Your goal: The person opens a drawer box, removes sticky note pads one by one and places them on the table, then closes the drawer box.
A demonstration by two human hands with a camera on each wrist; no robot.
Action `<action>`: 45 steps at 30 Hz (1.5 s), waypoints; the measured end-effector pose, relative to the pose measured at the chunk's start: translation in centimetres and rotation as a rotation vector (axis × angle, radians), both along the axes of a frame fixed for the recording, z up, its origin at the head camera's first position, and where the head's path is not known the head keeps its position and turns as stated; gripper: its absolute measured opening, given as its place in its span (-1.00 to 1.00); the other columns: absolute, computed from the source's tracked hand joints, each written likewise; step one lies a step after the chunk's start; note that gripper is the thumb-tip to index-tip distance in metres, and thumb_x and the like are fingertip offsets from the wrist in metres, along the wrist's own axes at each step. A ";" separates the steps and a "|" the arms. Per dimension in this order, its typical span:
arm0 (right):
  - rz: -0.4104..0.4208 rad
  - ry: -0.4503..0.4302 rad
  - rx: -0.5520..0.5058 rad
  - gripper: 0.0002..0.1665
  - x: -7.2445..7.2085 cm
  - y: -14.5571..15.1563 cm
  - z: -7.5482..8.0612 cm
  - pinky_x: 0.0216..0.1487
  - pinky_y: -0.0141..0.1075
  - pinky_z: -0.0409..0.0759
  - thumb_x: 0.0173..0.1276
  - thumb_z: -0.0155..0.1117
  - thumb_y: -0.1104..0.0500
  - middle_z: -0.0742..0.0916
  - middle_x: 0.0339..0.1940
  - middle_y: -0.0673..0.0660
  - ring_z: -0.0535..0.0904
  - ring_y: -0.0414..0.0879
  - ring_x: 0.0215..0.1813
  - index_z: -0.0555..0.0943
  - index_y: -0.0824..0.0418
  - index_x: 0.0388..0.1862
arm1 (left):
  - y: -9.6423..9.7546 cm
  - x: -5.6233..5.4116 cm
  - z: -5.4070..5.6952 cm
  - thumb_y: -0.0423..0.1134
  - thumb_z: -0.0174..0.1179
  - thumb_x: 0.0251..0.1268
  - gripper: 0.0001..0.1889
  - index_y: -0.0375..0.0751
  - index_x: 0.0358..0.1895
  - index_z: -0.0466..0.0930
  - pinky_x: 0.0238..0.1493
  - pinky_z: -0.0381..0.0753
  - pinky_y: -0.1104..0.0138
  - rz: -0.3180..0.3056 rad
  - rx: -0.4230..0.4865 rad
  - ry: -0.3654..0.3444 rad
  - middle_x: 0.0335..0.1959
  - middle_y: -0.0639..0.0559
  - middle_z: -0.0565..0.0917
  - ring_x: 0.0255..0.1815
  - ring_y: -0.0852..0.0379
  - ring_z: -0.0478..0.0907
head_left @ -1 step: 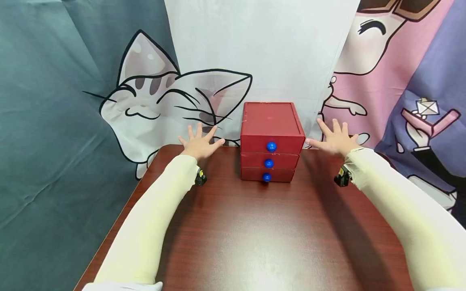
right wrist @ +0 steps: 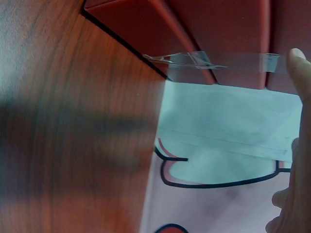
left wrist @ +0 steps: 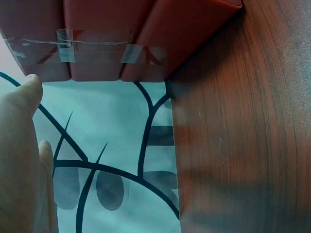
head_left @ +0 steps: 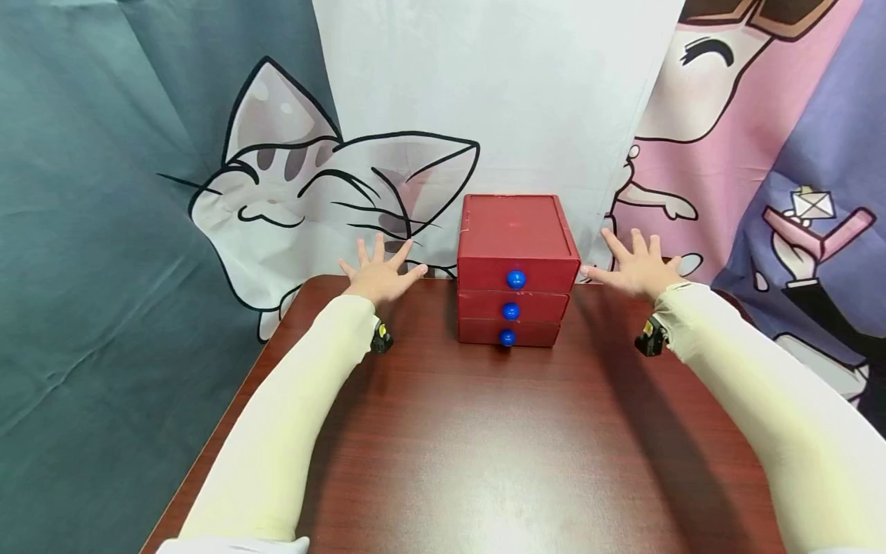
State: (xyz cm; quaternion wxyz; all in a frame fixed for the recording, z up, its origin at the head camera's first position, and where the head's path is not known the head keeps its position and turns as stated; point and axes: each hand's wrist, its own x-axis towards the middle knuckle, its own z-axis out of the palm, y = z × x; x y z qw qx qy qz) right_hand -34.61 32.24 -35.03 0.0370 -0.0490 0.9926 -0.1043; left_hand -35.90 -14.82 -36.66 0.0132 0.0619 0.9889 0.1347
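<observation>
A red box of three stacked drawers (head_left: 519, 227) stands at the far edge of the brown table, each drawer front bearing a round blue knob (head_left: 515, 279). All three drawers look closed. To the box's left, my left hand (head_left: 379, 278) is held with fingers spread and straight, holding nothing. On the other side my right hand (head_left: 640, 267) is spread the same way, its thumb close to the box's upper right corner; whether it touches cannot be told. Clear tape (left wrist: 65, 46) runs across the drawers' side in the left wrist view, and similar tape (right wrist: 204, 59) shows in the right wrist view.
The brown wooden table (head_left: 443, 431) reaches from the box toward me, its left edge slanting down. Behind it hangs a cloth backdrop (head_left: 554, 92) with a cartoon cat and other figures. Small black devices (head_left: 651, 336) sit on both wrists.
</observation>
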 end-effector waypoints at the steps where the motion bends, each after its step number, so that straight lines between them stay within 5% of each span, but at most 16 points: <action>1: 0.002 -0.002 0.000 0.26 -0.1 0.0 -0.1 0.11 0.72 -0.31 0.21 -0.23 -0.74 -0.18 0.58 0.55 -0.39 0.66 0.51 -0.27 -0.16 0.69 | -0.1 0.0 0.0 0.73 -0.51 0.13 -0.07 0.56 0.60 -0.26 0.25 -0.49 -0.57 -0.001 0.000 -0.002 0.66 -0.19 -0.39 0.57 -0.39 -0.64; 7: 0.075 0.058 -0.042 0.18 -0.1 -0.5 0.3 0.26 0.61 -0.06 0.34 -0.11 -0.61 -0.04 0.57 0.57 -0.12 0.57 0.53 -0.18 -0.04 0.69 | 0.3 -0.1 1.0 0.71 -0.57 0.17 -0.09 0.53 0.61 -0.27 0.28 -0.51 -0.54 -0.032 0.009 0.000 0.66 -0.17 -0.39 0.57 -0.39 -0.64; 14: 0.199 0.304 -0.152 -0.09 0.8 -2.4 2.6 0.33 0.34 0.27 0.50 0.00 -0.34 0.31 0.48 0.46 0.28 0.38 0.45 0.12 0.09 0.64 | 2.3 0.2 3.7 0.64 -0.55 0.27 -0.20 0.60 0.58 -0.31 0.30 -0.66 -0.45 -0.109 0.019 0.053 0.68 -0.12 -0.32 0.60 -0.36 -0.57; 21: 0.230 0.613 -0.283 -0.41 1.9 -5.0 4.8 0.03 0.12 0.49 0.46 0.20 -0.08 0.59 0.12 0.27 0.54 0.18 0.03 0.50 0.19 0.34 | 5.4 0.3 6.8 0.60 -0.46 0.32 -0.21 0.59 0.58 -0.33 0.36 -0.54 -0.45 -0.185 0.059 0.046 0.68 -0.03 -0.37 0.61 -0.38 -0.54; 26: 0.321 0.759 -0.280 -0.52 2.6 -7.6 5.2 -0.05 0.09 0.54 0.40 0.28 0.00 0.63 0.03 0.22 0.55 0.13 -0.03 0.59 0.22 0.19 | 8.2 0.1 8.3 0.54 -0.41 0.38 -0.25 0.60 0.58 -0.36 0.46 -0.36 -0.37 -0.276 0.049 0.043 0.68 -0.02 -0.31 0.64 -0.34 -0.36; 34: 0.544 0.953 -0.180 -0.63 4.3 -11.0 4.7 -0.25 0.04 0.63 0.36 0.27 0.01 0.64 -0.12 0.19 0.57 0.14 -0.13 0.63 0.22 0.00 | 11.5 -0.7 8.8 0.50 -0.41 0.42 -0.27 0.58 0.58 -0.37 0.56 -0.18 -0.17 -0.371 -0.027 0.033 0.69 -0.03 -0.25 0.66 -0.22 -0.25; 45: 0.731 0.933 -0.169 -0.77 5.3 -13.8 2.3 -0.39 -0.14 0.68 0.26 0.41 0.20 0.67 -0.23 0.11 0.61 -0.08 -0.42 0.66 0.23 -0.12 | 13.1 -1.7 7.8 0.41 -0.39 0.51 -0.30 0.43 0.63 -0.24 0.61 -0.23 0.02 -0.496 -0.172 0.032 0.68 -0.04 -0.14 0.67 -0.19 -0.25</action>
